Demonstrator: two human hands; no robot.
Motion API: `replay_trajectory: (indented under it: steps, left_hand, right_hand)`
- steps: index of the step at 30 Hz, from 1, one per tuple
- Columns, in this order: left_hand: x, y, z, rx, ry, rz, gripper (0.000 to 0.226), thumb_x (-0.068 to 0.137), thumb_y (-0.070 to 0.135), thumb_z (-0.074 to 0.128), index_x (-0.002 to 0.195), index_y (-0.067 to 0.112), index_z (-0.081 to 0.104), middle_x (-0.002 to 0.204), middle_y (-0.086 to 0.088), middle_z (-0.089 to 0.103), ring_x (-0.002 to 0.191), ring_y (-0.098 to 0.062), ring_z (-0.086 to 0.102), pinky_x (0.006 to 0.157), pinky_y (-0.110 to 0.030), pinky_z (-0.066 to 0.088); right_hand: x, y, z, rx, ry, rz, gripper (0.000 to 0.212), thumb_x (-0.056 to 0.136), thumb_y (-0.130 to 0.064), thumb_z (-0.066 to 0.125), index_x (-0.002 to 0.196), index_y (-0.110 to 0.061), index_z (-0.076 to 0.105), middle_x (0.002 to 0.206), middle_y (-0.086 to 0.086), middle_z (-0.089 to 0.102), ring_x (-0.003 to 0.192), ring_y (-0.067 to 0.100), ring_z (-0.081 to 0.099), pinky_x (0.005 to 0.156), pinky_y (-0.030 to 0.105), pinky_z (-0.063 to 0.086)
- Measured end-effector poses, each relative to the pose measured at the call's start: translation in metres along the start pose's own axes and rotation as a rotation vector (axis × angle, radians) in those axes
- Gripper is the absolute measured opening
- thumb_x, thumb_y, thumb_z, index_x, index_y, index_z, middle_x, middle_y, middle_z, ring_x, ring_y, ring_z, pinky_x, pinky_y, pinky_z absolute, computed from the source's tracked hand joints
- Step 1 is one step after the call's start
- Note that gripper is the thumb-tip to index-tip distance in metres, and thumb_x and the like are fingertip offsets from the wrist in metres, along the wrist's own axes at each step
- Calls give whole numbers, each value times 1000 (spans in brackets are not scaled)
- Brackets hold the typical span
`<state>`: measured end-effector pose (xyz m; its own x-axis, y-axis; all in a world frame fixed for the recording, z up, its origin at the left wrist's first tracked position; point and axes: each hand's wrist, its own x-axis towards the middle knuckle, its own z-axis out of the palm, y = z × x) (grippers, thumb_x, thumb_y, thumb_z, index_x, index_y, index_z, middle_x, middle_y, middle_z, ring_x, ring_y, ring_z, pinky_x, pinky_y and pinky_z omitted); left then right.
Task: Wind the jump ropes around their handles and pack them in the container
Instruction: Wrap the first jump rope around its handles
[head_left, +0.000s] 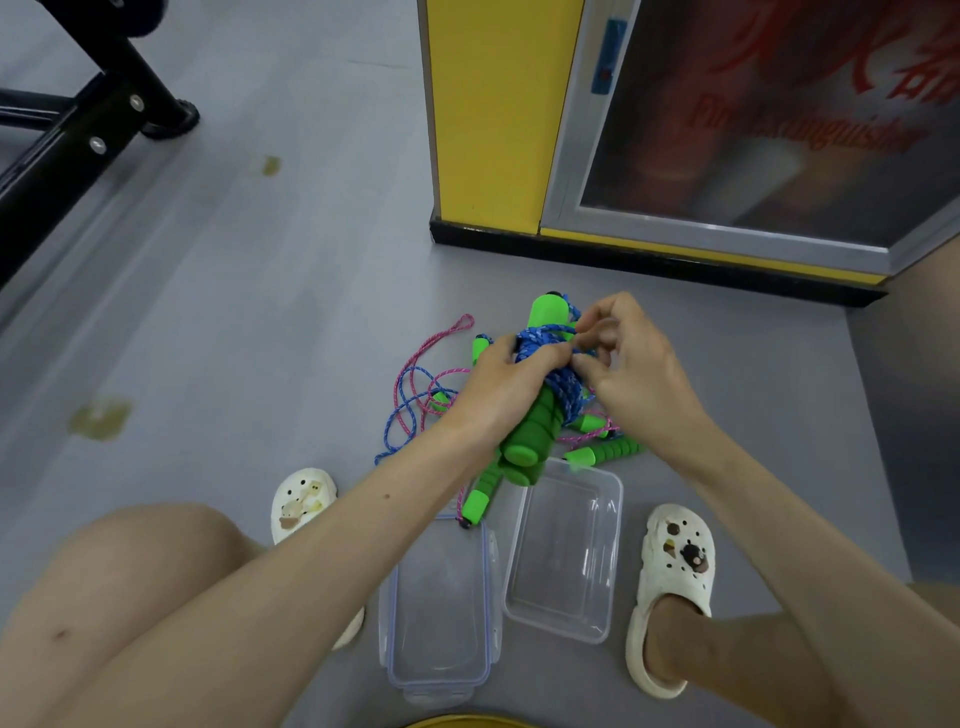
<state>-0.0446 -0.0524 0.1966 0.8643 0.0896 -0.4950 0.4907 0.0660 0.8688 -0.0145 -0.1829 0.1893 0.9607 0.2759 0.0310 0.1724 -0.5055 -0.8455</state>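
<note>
Lid (439, 613): clear with clip edges, flat on the floor nearest the person, below and left of the grip; the end of one loose handle reaches its far edge.
Container (563, 551): a clear tub beside the lid, just under the near end of the held bundle. It is open and has no rope in it.
Clogs (670, 587): white, one on each side of the lid and container.
Left hand (506, 384): clasps the paired green handles (530, 441) round their middle, over the windings, and holds them off the floor.
Right hand (628, 364): meets the left across the bundle. Thumb and fingertips pinch the blue rope (550, 358) at the coil, apparently tucking its end.
Blue rope: wound thickly round the held handles; no long tail shows.
Loose ropes (415, 384): pink and blue cords on the floor under and left of the grip, with further green handles under and right of it, all unwound.
Progress: by the look of it, the first rope is nearly wound. The others remain to be wound, and nothing is packed yet.
Writing: on the glass-fronted cabinet (800, 124) well beyond the grip, blurred red lettering reads roughly "Fire Extinguisher". The larger red characters above it are unreadable, and no brand shows on the handles or tub.
</note>
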Motion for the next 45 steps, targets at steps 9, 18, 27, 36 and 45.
replay_trajectory:
  steps: [9, 18, 27, 36, 45]
  left_hand:
    - [-3, -11, -9, 41, -24, -24, 20, 88, 25, 63, 105, 14, 63, 100, -9, 71, 90, -21, 69, 87, -41, 56]
    - [-2, -7, -12, 35, -79, -36, 24, 87, 24, 65, 107, 10, 64, 97, -11, 72, 87, -24, 70, 83, -41, 56]
    - [-7, -8, -16, 50, -160, -78, 28, 89, 24, 64, 113, 10, 62, 103, -13, 72, 87, -23, 71, 74, -32, 58]
    - [-5, -2, -20, -30, -189, -139, 32, 90, 22, 62, 117, 5, 61, 109, -18, 70, 99, -33, 68, 86, -43, 55]
    - [-8, 2, -24, -158, -210, -223, 27, 91, 25, 60, 109, 6, 66, 99, -16, 72, 78, -24, 70, 69, -32, 58]
  right_hand:
    - [-22, -1, 10, -35, -14, -108, 35, 84, 5, 59, 99, -22, 41, 91, 0, 66, 70, -9, 53, 59, 3, 37]
    - [-7, 0, -5, 277, -165, 154, 35, 86, 7, 58, 91, -24, 42, 76, -1, 62, 64, 12, 47, 66, 28, 47]
    - [-4, 2, -15, 399, -368, 224, 29, 79, 10, 65, 86, -14, 51, 82, 2, 57, 75, 6, 56, 68, 16, 50]
    - [-4, 1, -19, 310, -341, 134, 23, 83, 6, 63, 85, -15, 55, 75, -3, 53, 74, 23, 38, 74, 40, 40]
    - [-8, -6, -9, 118, -265, -21, 37, 90, 3, 54, 93, -32, 44, 89, 3, 51, 69, 10, 39, 61, 14, 40]
